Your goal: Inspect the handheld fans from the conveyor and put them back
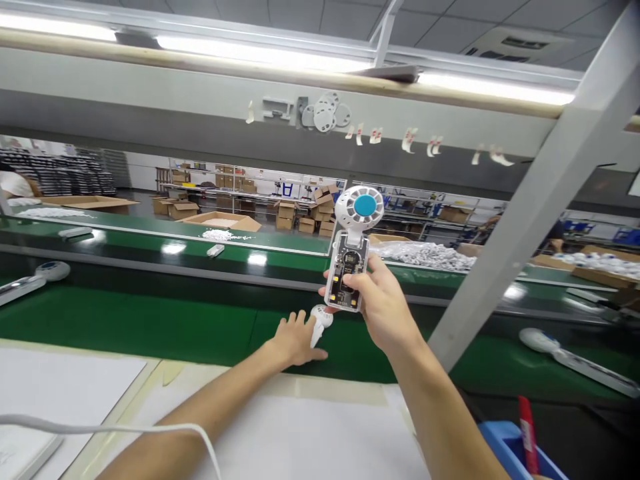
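Observation:
A small handheld fan (345,270) is upright in my right hand (387,307), thumb across its clear handle. Through the handle a dark circuit board shows, and the white head above has a blue round centre. My left hand (296,340) reaches over the green conveyor belt (200,323), its fingers spread and thumb apart. A second white fan (323,316) is right at that hand, partly hidden by it; I cannot tell whether the fingers touch it.
Other fans lie on the belt, one at the left (33,281) and one at the right (575,360). A slanted metal post (515,193) stands right of my arm. A blue bin (505,443) with a red marker (528,433) and a white cable (125,427) are near me.

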`<state>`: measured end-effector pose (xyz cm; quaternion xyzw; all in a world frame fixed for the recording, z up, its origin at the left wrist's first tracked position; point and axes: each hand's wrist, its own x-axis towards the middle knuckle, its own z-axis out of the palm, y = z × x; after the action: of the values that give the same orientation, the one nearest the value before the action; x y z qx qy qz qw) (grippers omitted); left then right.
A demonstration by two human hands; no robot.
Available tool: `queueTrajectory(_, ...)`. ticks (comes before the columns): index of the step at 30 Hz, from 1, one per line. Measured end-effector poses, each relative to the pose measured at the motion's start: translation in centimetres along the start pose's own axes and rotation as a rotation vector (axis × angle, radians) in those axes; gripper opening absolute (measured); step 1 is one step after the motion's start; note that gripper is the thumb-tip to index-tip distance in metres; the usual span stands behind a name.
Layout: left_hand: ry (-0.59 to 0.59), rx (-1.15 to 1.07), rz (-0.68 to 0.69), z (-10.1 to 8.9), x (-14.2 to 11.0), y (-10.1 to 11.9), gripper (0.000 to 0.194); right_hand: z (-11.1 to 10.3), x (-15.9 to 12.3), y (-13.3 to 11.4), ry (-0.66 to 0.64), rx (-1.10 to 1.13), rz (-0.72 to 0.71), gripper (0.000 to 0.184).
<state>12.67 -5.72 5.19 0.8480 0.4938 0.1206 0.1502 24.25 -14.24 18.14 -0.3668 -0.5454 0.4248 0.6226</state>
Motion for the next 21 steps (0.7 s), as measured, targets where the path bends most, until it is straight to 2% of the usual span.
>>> queueTrajectory(2, -0.023, 0.103, -0.054, 0.8, 0.2, -0.2, 0.077, 0.1, -0.2, -0.2, -0.022, 0.003, 0.007, 0.040)
queueTrajectory(4, -0.038, 0.174, -0.118, 0.4, 0.6, -0.7, 0.071, 0.2, -0.4, -0.2, -0.054, 0.011, 0.024, 0.040)
queueTrajectory(8, -0.090, 0.219, -0.208, -1.9, 1.2, -2.3, 0.050, 0.3, -0.7, -0.3, -0.138, 0.047, 0.049, 0.039)
queueTrajectory(12, -0.150, 0.198, -0.299, -4.3, 1.1, -4.5, 0.043, 0.4, -0.8, -0.6, -0.214, 0.070, 0.060, 0.052)
queueTrajectory(16, -0.295, 0.119, -0.415, -5.9, 1.0, -6.5, 0.038, 0.5, -0.9, -1.0, -0.221, 0.124, 0.111, 0.058)
queueTrajectory(21, -0.513, 0.053, -0.581, -6.4, 1.1, -8.5, 0.030, 0.6, -1.3, -1.2, -0.269, 0.145, 0.124, 0.054)
